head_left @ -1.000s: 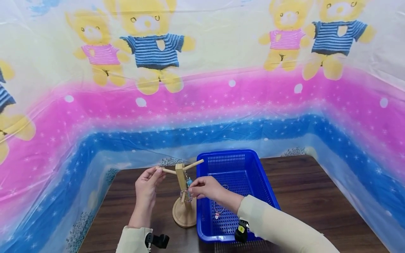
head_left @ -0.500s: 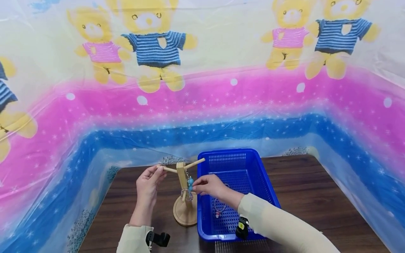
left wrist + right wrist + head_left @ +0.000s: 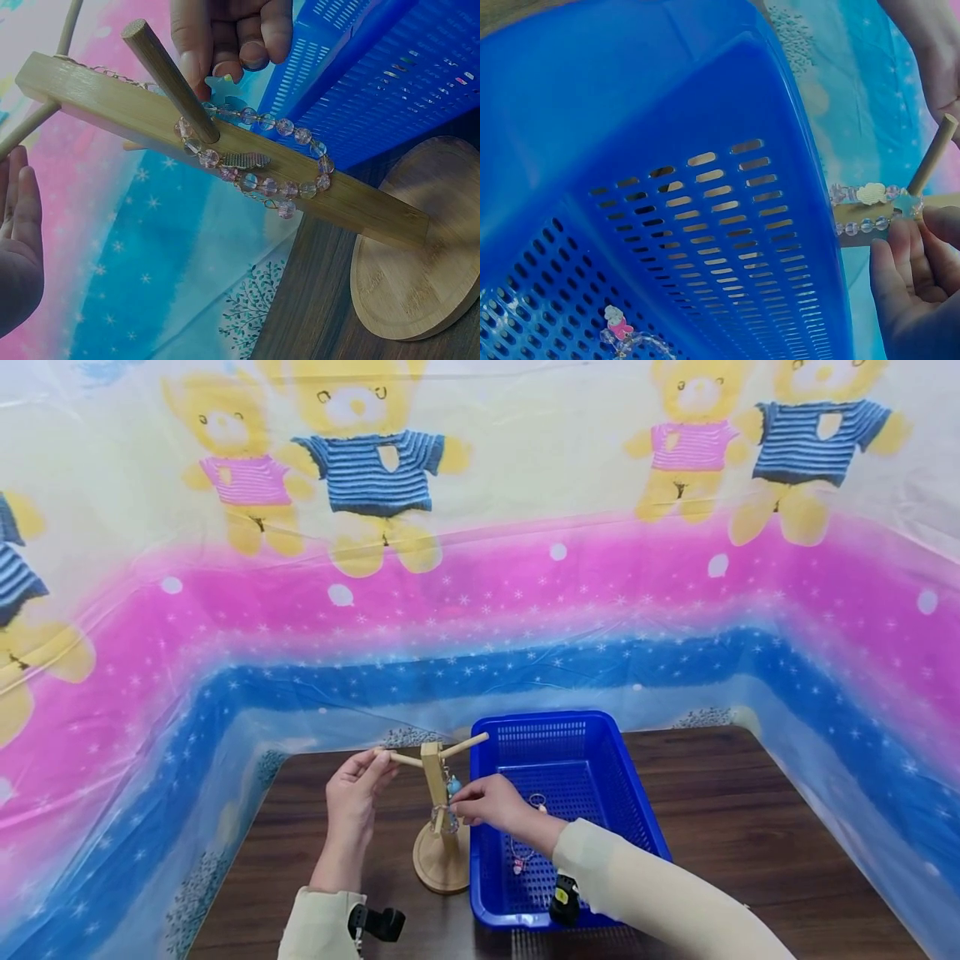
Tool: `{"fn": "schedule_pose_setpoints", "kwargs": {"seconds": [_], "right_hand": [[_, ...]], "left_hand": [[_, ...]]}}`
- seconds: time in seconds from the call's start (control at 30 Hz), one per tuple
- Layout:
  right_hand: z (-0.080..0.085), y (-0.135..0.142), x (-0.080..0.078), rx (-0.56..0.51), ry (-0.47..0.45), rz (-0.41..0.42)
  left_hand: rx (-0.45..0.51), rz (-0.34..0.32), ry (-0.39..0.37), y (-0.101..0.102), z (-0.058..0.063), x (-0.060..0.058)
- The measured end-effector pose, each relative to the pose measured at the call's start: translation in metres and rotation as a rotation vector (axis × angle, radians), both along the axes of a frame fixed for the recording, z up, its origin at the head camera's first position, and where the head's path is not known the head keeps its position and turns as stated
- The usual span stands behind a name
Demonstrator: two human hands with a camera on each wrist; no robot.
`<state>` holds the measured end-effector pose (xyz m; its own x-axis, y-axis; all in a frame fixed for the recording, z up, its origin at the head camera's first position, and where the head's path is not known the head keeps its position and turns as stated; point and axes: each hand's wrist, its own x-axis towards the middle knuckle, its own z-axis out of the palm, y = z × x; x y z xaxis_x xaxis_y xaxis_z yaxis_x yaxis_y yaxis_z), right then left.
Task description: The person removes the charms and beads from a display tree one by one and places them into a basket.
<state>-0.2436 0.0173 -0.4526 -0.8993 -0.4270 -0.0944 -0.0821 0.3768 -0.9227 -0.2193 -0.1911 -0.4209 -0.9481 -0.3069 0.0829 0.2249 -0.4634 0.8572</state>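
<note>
The tip of an upper peg of a wooden stand is pinched between thumb and fingers of the left hand; in the left wrist view that hand is cut off by the picture's edge, so the grip is only partly shown. A small blue charm beside the post is held at the drawn-together fingertips of the right hand, the exact contact being partly covered by the fingers themselves. A bracelet of pink and clear beads is hung around a lower peg and lies against the post, where a ribbed metallic piece is also seen. Whether the charm is joined to that bracelet or to a separate strand cannot be told. A thin chain is shown along the post's upper part, its run being lost behind the wood. The round base is rested on the dark table, its edge partly hidden by the blue basket just beside it. In the basket, a strand with a pink charm is cut off in the right wrist view, and a ring-like piece is partly covered by the right forearm. The background is filled by a bear-printed cloth.
</note>
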Motion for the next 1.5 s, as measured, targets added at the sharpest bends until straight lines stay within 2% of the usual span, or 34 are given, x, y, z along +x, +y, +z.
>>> {"fn": "schedule_pose_setpoints", "kwargs": {"seconds": [0.23, 0.57, 0.73, 1.33, 1.5], "right_hand": [[0.002, -0.002, 0.001, 0.055, 0.100, 0.044], [0.003, -0.008, 0.002, 0.116, 0.167, 0.056], [0.000, -0.010, 0.004, 0.094, 0.182, 0.047], [0.009, -0.003, 0.013, 0.005, 0.071, 0.069], [0.010, -0.002, 0.015, 0.014, 0.057, 0.060]], "left_hand": [[-0.004, 0.003, -0.005, 0.000, 0.000, 0.000], [-0.003, 0.000, 0.019, 0.000, -0.001, 0.000], [0.000, 0.001, 0.023, 0.000, -0.001, 0.000], [-0.020, 0.009, 0.001, 0.001, 0.000, 0.000], [-0.009, 0.004, 0.014, 0.001, 0.000, -0.001]]}}
